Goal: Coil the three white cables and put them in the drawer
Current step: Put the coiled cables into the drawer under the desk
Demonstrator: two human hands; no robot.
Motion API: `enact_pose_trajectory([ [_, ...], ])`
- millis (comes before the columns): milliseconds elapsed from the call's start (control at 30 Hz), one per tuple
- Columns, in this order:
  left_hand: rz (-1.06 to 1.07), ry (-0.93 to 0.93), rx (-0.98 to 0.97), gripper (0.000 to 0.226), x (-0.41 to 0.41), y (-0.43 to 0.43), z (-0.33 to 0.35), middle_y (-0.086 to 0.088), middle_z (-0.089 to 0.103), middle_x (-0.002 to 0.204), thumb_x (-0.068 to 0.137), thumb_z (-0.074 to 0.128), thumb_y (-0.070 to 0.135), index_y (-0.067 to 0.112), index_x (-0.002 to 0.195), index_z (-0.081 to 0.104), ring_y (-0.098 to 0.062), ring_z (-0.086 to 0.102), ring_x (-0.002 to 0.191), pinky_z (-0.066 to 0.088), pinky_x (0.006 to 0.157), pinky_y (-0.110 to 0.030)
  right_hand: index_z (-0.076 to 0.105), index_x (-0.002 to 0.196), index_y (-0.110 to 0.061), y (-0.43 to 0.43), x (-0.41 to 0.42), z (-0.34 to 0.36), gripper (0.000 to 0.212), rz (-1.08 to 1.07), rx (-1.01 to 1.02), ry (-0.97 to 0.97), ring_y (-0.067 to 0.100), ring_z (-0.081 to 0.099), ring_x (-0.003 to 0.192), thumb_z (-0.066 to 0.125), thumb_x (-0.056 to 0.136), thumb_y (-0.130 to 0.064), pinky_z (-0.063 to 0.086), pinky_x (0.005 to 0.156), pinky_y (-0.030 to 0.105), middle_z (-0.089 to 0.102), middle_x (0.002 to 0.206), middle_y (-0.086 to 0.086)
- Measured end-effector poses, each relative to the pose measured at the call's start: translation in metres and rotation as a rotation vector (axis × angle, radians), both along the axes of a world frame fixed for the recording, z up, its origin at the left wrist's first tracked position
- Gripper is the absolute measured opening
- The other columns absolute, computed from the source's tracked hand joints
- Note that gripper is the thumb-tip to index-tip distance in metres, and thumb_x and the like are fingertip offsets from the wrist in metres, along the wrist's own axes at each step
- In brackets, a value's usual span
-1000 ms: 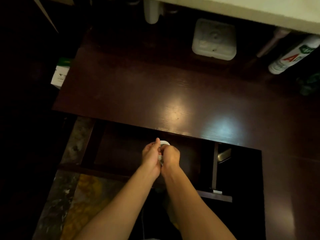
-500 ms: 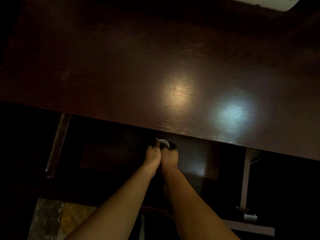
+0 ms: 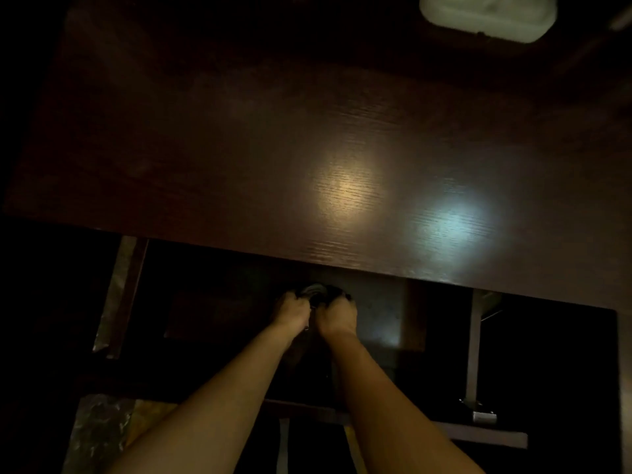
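So, both hands were down in the open drawer (image 3: 372, 313), just below the front edge of the table (image 3: 342, 172), with the coiled cable (image 3: 315, 289) held between them. The left hand (image 3: 293, 311) and right hand (image 3: 337, 314) sat side by side, nearly touching, knuckles up. Each grip looked closed round its own side of the coil, fingers curled over it. My take on doing this bit well: lower the coil flat onto the drawer bottom before letting go. Then ease one grip off at a time so the loops don't spring open, and tuck the loose end inside the ring. I'd only push it further back under the table edge if it won't snag when the drawer slides shut. Now the annoying part: it was really dark. Only a sliver of pale loops showed just under the table edge. So I couldn't tell how many turns it had, where the plugs were, or whether it was touching the drawer bottom. The fingertips were lost in shadow. I couldn't make out any other cables under or on the table, so no idea which of the three this was. At the far side of the table, a blurry white box (image 3: 485, 15) was cut off by the frame.
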State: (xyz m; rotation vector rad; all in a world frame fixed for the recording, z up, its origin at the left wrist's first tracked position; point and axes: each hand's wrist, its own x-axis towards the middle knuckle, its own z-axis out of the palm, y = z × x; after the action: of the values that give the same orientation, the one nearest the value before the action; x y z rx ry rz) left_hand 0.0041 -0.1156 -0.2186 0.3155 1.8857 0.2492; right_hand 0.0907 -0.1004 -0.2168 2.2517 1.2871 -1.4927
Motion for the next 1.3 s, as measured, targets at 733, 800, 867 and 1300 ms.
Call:
enact_pose_trajectory([
  [733, -0.423, 0.342, 0.375, 0.008, -0.007, -0.116, 0.193, 0.002, 0.067, 0.081, 0.09, 0.066, 0.025, 0.019, 0.085, 0.067, -0.014, 0.063, 0.077, 0.047, 0.068, -0.023, 0.065, 0.096, -0.01, -0.125, 0.106, 0.164, 0.014, 0.19, 0.229, 0.275, 0.023, 0.069, 0.072, 0.052, 0.098, -0.014, 0.061, 0.069, 0.039, 0.069, 0.083, 0.009],
  [800, -0.408, 0.365, 0.318, 0.016, -0.007, -0.13, 0.189, 0.002, 0.069, 0.078, 0.088, 0.068, 0.032, 0.018, 0.082, 0.069, -0.014, 0.064, 0.075, 0.047, 0.066, -0.022, 0.063, 0.096, -0.005, -0.131, 0.105, 0.158, 0.018, -0.019, 0.036, 0.334, 0.021, 0.066, 0.063, 0.049, 0.1, -0.016, 0.062, 0.069, 0.044, 0.067, 0.078, 0.01],
  [867, -0.289, 0.333, 0.243, 0.023, -0.007, -0.14, 0.184, -0.003, 0.072, 0.079, 0.089, 0.068, 0.034, 0.014, 0.078, 0.069, -0.018, 0.068, 0.075, 0.053, 0.065, -0.026, 0.058, 0.102, 0.002, -0.134, 0.104, 0.155, 0.026, -0.331, -0.146, 0.432, 0.026, 0.069, 0.063, 0.05, 0.102, -0.023, 0.062, 0.063, 0.044, 0.068, 0.083, 0.016],
  [1300, 0.929, -0.382, 0.138, 0.035, -0.012, -0.131, 0.155, -0.027, 0.048, 0.139, 0.098, 0.047, -0.005, -0.004, 0.133, 0.047, -0.038, 0.045, 0.132, 0.042, 0.107, -0.048, 0.048, 0.133, 0.004, -0.113, 0.085, 0.153, 0.032, -1.232, -0.243, 0.627, 0.039, 0.053, 0.127, 0.037, 0.103, 0.003, 0.043, 0.108, 0.047, 0.055, 0.135, 0.026],
])
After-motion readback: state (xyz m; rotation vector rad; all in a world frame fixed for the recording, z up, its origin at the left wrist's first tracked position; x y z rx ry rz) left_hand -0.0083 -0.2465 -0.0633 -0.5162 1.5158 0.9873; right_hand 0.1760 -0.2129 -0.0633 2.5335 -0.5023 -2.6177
